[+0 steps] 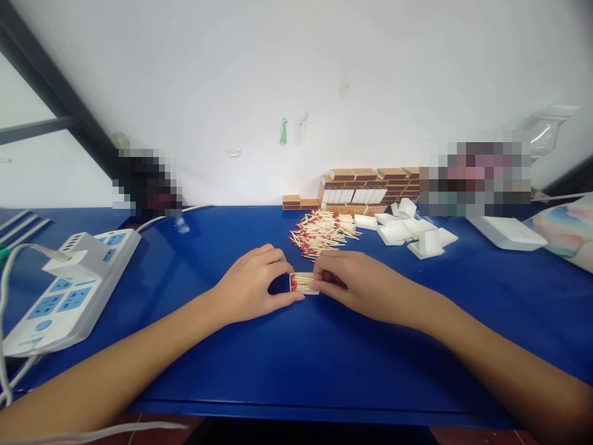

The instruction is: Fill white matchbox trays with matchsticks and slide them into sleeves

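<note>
A small white matchbox tray lies on the blue table, filled with red-tipped matches laid lengthwise. My left hand grips the tray's left end, thumb along the front side and index finger at the back corner. Over the right end, my right hand is closed, its thumb and fingertips pressed on the matches there; part of the tray is hidden beneath it. Just behind the hands is a loose pile of matches. To the right of that pile lie several white empty trays.
Stacked brown matchboxes stand against the wall at the back. At left is a white power strip with a plugged-in adapter and cables. A white flat box lies at right on the blue table.
</note>
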`<state>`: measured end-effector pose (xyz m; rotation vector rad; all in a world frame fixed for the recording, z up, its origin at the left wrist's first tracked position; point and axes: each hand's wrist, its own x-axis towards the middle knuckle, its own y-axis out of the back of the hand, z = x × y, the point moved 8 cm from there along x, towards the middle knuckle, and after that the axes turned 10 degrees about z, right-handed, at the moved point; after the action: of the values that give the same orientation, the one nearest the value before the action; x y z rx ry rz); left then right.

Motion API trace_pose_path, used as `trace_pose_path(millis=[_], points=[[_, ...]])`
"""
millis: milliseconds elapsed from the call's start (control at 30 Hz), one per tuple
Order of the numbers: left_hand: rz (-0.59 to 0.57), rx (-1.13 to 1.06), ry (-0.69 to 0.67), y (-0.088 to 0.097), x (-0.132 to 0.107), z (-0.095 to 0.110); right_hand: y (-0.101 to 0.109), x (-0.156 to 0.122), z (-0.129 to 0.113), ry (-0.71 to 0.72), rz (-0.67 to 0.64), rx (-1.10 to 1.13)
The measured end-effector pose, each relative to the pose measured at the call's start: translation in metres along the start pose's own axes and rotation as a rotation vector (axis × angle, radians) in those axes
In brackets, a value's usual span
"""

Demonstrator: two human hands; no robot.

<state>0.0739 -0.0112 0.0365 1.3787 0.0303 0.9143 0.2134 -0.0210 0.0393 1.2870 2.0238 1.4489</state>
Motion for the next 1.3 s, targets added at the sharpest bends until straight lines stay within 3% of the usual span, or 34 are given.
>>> trace_pose_path(millis=[700,967,1200,1300], points=[[0.013,-0.014,-0.018,0.001,0.0,0.002,-0.002,0.003,0.002,0.014,0.094,-0.026],[0.004,-0.01,-0.007,0.001,0.0,0.001,-0.002,0.002,-0.006,0.059,0.071,-0.018],[0.081,-0.055,-0.024,0.007,0.0,0.005,0.029,0.009,0.024,-0.004,0.262,-0.137],[0.07,-0.05,-0.019,0.005,-0.001,0.005,0.034,0.011,0.041,-0.048,0.235,-0.17]])
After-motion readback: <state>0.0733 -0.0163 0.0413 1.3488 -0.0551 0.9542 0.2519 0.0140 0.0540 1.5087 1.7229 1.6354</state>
